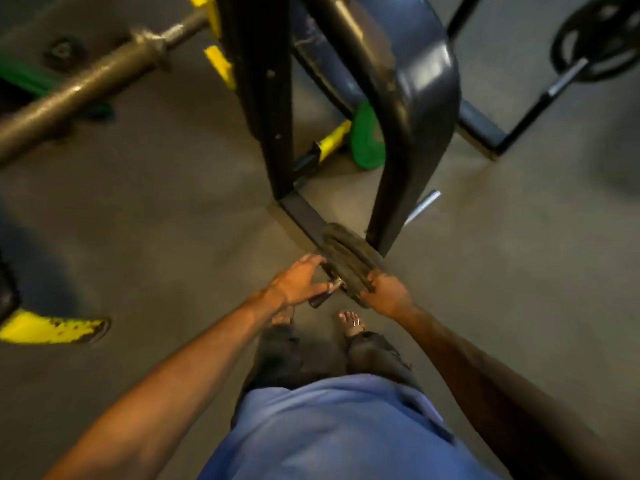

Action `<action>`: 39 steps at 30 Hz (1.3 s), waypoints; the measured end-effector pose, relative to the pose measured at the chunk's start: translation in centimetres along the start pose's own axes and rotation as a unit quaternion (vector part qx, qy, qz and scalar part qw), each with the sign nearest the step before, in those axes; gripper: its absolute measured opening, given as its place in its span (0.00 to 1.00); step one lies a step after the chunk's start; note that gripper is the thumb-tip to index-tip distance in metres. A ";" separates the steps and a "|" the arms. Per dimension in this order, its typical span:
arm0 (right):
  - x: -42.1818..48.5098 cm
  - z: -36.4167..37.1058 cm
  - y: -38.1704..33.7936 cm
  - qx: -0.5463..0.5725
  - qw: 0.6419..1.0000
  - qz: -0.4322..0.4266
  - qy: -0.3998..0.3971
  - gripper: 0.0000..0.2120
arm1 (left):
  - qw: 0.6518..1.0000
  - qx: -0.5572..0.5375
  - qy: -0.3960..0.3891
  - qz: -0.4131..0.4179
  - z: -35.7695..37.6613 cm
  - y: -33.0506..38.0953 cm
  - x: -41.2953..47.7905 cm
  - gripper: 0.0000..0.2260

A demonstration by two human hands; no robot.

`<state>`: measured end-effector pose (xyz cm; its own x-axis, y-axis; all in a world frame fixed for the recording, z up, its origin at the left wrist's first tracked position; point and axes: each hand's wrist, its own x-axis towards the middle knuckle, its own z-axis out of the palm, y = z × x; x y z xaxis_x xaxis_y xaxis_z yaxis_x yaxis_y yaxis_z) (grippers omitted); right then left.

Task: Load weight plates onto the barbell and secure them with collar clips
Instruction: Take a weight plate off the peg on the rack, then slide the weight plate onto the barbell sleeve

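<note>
A stack of dark, worn weight plates sits on a short storage peg at the foot of a black rack, low in the middle of the view. My right hand grips the near edge of the nearest plate. My left hand rests with fingers spread against the left side of the stack, over the peg's end. The bare steel barbell lies across the upper left, its sleeve holding no plates. No collar clip is visible.
The black rack upright and a curved black frame tube rise just beyond the plates. A green plate lies on the floor behind. Another loaded bar is at top right. A yellow foot sits left. My sandalled feet stand close below.
</note>
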<state>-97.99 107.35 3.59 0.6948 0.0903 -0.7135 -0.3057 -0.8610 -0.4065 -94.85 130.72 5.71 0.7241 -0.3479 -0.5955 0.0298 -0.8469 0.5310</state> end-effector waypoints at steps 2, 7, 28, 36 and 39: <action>0.1 1.2 -0.4 0.024 0.999 0.041 0.014 0.18 | 0.999 0.031 -0.040 0.016 -0.8 -1.1 2.2 0.33; 0.1 3.7 -2.3 0.064 0.987 0.123 0.084 0.25 | 0.984 0.114 -0.107 0.084 -1.7 -2.6 6.2 0.39; 3.4 13.1 -2.3 -0.003 0.960 0.126 0.249 0.15 | 0.890 0.345 -0.053 0.292 1.0 -6.8 12.7 0.20; 3.1 13.6 -2.8 0.046 0.985 0.087 0.145 0.18 | 0.896 0.350 -0.113 0.249 1.0 -8.3 10.0 0.16; 1.4 14.5 -4.0 0.057 0.992 0.062 0.090 0.15 | 0.904 0.327 -0.160 0.227 0.5 -10.2 6.6 0.14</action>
<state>-105.28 118.17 -4.09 0.7486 -0.1127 -0.6534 -0.4613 -0.7964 -0.3911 -90.69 136.86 -3.91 0.3199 -0.7284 -0.6059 -0.7084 -0.6086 0.3576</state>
